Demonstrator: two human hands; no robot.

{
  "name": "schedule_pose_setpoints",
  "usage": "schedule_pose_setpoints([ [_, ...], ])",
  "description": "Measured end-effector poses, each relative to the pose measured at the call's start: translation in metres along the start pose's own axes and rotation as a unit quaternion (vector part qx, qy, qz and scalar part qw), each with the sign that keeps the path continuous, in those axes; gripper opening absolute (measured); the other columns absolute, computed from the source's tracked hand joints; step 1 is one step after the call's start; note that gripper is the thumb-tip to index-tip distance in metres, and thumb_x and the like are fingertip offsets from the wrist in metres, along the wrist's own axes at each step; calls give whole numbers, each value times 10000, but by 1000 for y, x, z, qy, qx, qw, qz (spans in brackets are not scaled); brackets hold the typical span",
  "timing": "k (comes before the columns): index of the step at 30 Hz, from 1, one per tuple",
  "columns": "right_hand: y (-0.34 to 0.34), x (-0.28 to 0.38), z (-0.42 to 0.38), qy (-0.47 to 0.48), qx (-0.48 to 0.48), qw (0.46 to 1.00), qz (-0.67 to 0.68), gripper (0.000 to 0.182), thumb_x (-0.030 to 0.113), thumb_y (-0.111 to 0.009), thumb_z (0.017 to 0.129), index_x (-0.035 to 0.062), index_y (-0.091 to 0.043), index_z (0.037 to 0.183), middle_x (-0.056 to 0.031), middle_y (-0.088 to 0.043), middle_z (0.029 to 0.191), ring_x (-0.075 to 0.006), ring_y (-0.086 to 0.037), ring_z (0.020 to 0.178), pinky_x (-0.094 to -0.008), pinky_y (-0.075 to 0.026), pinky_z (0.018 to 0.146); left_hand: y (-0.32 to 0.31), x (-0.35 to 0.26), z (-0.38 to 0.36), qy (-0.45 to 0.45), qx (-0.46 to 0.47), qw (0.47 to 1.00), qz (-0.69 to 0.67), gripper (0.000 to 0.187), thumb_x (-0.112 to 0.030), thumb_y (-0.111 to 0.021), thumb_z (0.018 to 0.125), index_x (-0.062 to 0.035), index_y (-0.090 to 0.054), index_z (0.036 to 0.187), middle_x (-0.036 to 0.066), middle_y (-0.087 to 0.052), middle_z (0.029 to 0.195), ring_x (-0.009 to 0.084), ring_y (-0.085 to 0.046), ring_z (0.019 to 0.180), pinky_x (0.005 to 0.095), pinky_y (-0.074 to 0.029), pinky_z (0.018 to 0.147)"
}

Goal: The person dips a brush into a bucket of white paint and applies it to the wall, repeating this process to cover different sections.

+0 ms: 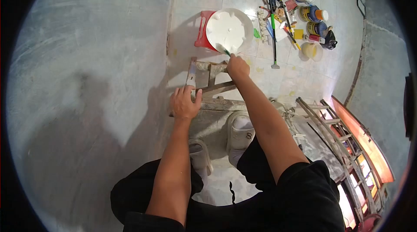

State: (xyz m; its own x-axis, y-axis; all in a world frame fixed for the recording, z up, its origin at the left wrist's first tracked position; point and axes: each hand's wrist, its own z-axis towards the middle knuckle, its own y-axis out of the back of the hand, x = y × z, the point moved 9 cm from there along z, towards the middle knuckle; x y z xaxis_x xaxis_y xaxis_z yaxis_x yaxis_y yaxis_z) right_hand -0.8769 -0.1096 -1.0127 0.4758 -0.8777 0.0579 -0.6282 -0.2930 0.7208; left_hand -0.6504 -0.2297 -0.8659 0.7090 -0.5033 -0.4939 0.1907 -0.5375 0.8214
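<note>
A round basin (229, 25) of smooth white paint-like material sits on a red plastic stool (203, 30). My right hand (238, 67) is closed around a thin green-handled tool (227, 52) at the basin's near rim; the tool's head is hard to make out. Below the basin stands a worn wooden ladder (212, 75) with pale smears. My left hand (186, 102) wraps over its left rail, thumb on the right side. Part of that rail is hidden under the hand.
Paint tubs (309, 13), a long green-and-black scraper pole (274, 36) and several small tools lie on the tiled floor at upper right. Another ladder (339, 136) leans at the right. A grey wall (87, 36) rises along the left.
</note>
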Motion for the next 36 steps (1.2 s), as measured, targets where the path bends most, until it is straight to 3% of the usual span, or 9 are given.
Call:
schedule_pose_setpoints([
  [4,-10,23,-9,25,-41,997,-52,186,208,-546,973,91,-664,1057,-116,-740,986,-277,-753,888,-430,-584,762,-4,-8,-1,-15,33,997,67,294,-397,-667,926,-117,-675,1013,50,-644,1016,295,-604,997,459,-476,852],
  [7,-14,34,-9,41,-51,997,-38,166,183,-547,948,82,-632,1048,-141,-734,967,-317,-749,873,-451,-592,727,-1,-24,6,-58,38,994,83,339,-428,-670,922,-111,-665,1042,53,-620,1039,285,-590,1031,479,-474,855],
  [17,6,39,-22,112,-70,987,-89,138,133,-632,891,87,-760,912,-132,-771,888,-260,-770,843,-384,-602,671,-51,-56,8,-51,157,986,5,371,-417,-695,923,-84,-664,1082,82,-625,1086,289,-597,1068,456,-473,887],
  [19,12,38,-21,141,-90,982,-88,153,126,-631,878,104,-782,868,-143,-770,887,-275,-770,853,-402,-608,672,-59,-64,-1,-91,204,974,39,559,-601,-642,902,-80,-666,1102,98,-619,1090,288,-594,1093,459,-452,902],
  [25,39,28,-6,120,11,991,-62,275,280,-603,961,66,-764,1023,-181,-751,1017,-348,-739,952,-468,-587,805,-60,-70,-14,-151,274,944,110,860,-838,-532,810,-93,-651,1223,89,-611,1177,274,-588,1139,445,-436,945],
  [27,52,19,2,92,13,996,-15,267,223,-616,919,54,-757,1070,-199,-738,1105,-346,-724,1040,-460,-581,867,-62,-73,-11,-154,271,944,110,846,-827,-539,817,-96,-650,1228,85,-612,1177,265,-585,1152,439,-434,947],
  [29,58,7,11,67,31,997,29,329,306,-627,936,64,-742,1127,-202,-727,1145,-361,-709,1067,-473,-560,910,-64,-71,-14,-152,278,941,117,831,-816,-546,824,-99,-650,1233,81,-613,1177,257,-581,1165,434,-432,950],
  [34,49,-17,41,70,47,981,174,354,370,-624,937,80,-772,1077,-203,-741,1075,-386,-702,1038,-443,-540,905,-64,-70,-12,-144,275,945,101,798,-795,-526,857,-98,-648,1225,85,-619,1164,269,-598,1128,428,-428,961],
  [36,31,-38,45,-4,23,961,275,389,413,-597,961,78,-794,974,-154,-702,767,-315,-679,661,-423,-540,642,-64,-70,-12,-143,274,946,98,793,-791,-524,861,-97,-648,1222,89,-620,1159,272,-600,1122,427,-429,962],
])
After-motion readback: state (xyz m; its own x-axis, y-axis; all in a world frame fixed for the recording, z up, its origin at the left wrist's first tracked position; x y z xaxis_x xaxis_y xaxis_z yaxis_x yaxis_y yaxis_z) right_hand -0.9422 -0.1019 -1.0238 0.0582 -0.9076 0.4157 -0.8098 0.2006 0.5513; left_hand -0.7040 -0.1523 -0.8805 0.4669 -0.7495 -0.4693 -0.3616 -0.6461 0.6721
